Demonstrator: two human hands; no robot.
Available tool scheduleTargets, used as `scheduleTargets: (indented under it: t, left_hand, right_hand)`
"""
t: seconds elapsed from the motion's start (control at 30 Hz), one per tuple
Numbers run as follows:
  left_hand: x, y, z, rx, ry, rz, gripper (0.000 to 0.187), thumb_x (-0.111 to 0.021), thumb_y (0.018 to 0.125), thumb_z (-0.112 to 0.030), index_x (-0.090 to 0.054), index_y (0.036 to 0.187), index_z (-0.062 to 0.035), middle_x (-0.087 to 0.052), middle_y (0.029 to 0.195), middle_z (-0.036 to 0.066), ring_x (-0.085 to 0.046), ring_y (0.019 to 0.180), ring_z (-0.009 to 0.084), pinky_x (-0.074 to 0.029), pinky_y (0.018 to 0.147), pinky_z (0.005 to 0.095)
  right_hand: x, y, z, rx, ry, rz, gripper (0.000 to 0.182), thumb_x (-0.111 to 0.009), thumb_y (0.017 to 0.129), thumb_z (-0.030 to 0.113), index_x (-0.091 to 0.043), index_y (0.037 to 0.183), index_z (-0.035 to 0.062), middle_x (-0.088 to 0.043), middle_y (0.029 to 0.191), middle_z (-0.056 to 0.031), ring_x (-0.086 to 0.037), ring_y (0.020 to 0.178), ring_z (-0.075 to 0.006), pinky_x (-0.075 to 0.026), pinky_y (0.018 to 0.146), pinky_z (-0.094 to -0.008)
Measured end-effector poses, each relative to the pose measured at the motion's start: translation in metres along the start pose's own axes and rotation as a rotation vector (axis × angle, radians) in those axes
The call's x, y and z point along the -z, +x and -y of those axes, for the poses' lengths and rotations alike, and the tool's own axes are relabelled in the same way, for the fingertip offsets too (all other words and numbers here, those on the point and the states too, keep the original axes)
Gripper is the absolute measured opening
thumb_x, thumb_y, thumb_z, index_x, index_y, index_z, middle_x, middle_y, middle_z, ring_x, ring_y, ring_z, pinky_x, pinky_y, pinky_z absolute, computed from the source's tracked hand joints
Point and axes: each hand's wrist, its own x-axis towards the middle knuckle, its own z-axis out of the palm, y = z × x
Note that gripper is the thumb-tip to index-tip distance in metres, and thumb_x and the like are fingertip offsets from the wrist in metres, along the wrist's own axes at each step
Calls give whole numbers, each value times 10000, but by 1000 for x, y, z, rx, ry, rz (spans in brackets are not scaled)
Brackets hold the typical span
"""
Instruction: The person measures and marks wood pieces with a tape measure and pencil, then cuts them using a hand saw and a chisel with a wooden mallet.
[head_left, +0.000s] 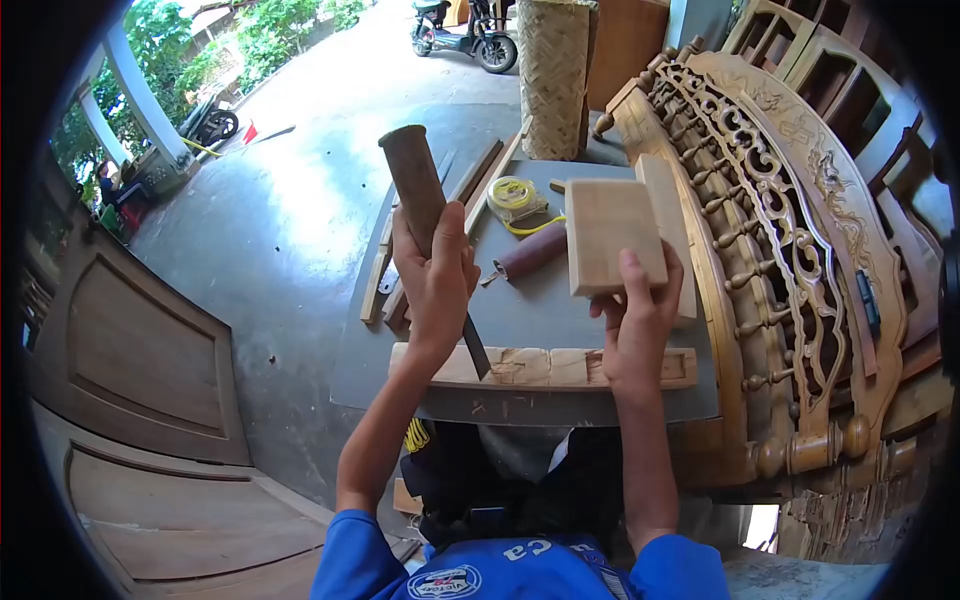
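Observation:
My left hand [435, 285] is wrapped round the wooden handle of a chisel [413, 180], held upright and slightly tilted, its blade pointing down to a pale wooden bar [535, 367]. That bar lies along the near edge of the grey table [465, 405] and has rough cut recesses in its top. In my right hand [640, 325] is a rectangular wooden block [612, 235], gripped at its lower right part above the table. The blade tip appears at the bar, but whether it touches cannot be told.
On the table are a yellow tape measure [516, 200], a dark reddish roll [532, 250] and wooden strips [480, 172] at the left. Carved wooden panels [770, 200] stand close on the right. Wooden door panels [150, 345] are at the left. Farther back, a person [108, 182] sits.

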Motion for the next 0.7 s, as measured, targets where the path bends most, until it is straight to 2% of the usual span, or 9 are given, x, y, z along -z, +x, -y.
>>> scheduleTargets:
  t: [0.07, 0.17, 0.23, 0.3, 0.37, 0.47, 0.57, 0.67, 0.7]
  left_hand:
    - [-1, -1, 5, -23, -5, -23, 216, -520, 869, -285, -381, 889, -122, -376, 583, -52, -315, 431, -4, -240, 357, 156]
    - [5, -4, 1, -69, -37, -66, 215, -519, 871, -282, -377, 877, -121, -372, 582, -50, -316, 432, 0, -247, 363, 157]
    - [5, -3, 3, -100, -33, -79, 209, -513, 873, -261, -379, 916, -107, -379, 589, -40, -319, 432, 4, -253, 363, 160]
    - [5, -4, 5, -132, 4, -84, 210, -508, 875, -250, -377, 940, -99, -383, 592, -34, -321, 432, 4, -254, 362, 161]
    - [5, -6, 4, -152, -13, -63, 212, -509, 870, -199, -364, 980, -89, -392, 606, -27, -327, 437, 5, -251, 363, 163]
    - [6, -9, 7, -231, -24, -49, 231, -517, 861, -158, -353, 1009, -87, -397, 611, -27, -336, 441, 10, -251, 363, 166]
    - [8, -12, 12, -366, 65, -40, 267, -519, 853, -128, -341, 1048, -88, -404, 618, -27, -347, 446, 17, -261, 365, 170]
    - [8, -14, 16, -441, 184, -45, 297, -519, 849, -119, -331, 1078, -92, -408, 625, -25, -354, 451, 22, -276, 373, 174]
    - [9, -15, 17, -442, 210, -43, 305, -519, 848, -118, -329, 1085, -94, -408, 628, -24, -355, 452, 23, -281, 378, 175]
  right_hand:
    - [-10, 11, 12, 55, 11, 58, 534, -594, 768, 173, -349, 1227, 52, -508, 977, -71, -564, 745, -154, -490, 575, -241]
    - [-51, 20, 46, 287, 5, 245, 403, -603, 756, 185, -456, 1097, 30, -548, 832, -72, -545, 739, -133, -425, 469, -247]
    - [-78, 38, 66, 548, -151, 408, 336, -611, 732, 202, -542, 1006, 20, -578, 829, -66, -563, 686, -138, -437, 487, -235]
    - [-99, 48, 74, 671, -153, 497, 335, -627, 704, 255, -587, 949, 30, -603, 841, -89, -580, 631, -171, -457, 525, -256]
    - [-126, 51, 115, 680, -339, 801, 380, -601, 755, 216, -511, 1088, 56, -561, 959, -164, -585, 779, -245, -506, 611, -345]
    - [-167, 46, 141, 809, -299, 840, 337, -531, 810, 176, -501, 1105, 15, -559, 943, -175, -582, 782, -242, -510, 633, -331]
    - [-163, 8, 153, 869, -202, 774, 287, -503, 820, 185, -535, 1032, -5, -570, 855, -143, -571, 741, -212, -491, 607, -293]
    - [-166, 19, 156, 976, -720, 1100, 268, -499, 814, 193, -538, 968, -24, -568, 817, -147, -561, 716, -195, -489, 534, -245]
    - [-168, 21, 159, 931, -770, 1133, 255, -501, 812, 190, -536, 940, -28, -569, 810, -144, -561, 717, -193, -488, 536, -241]
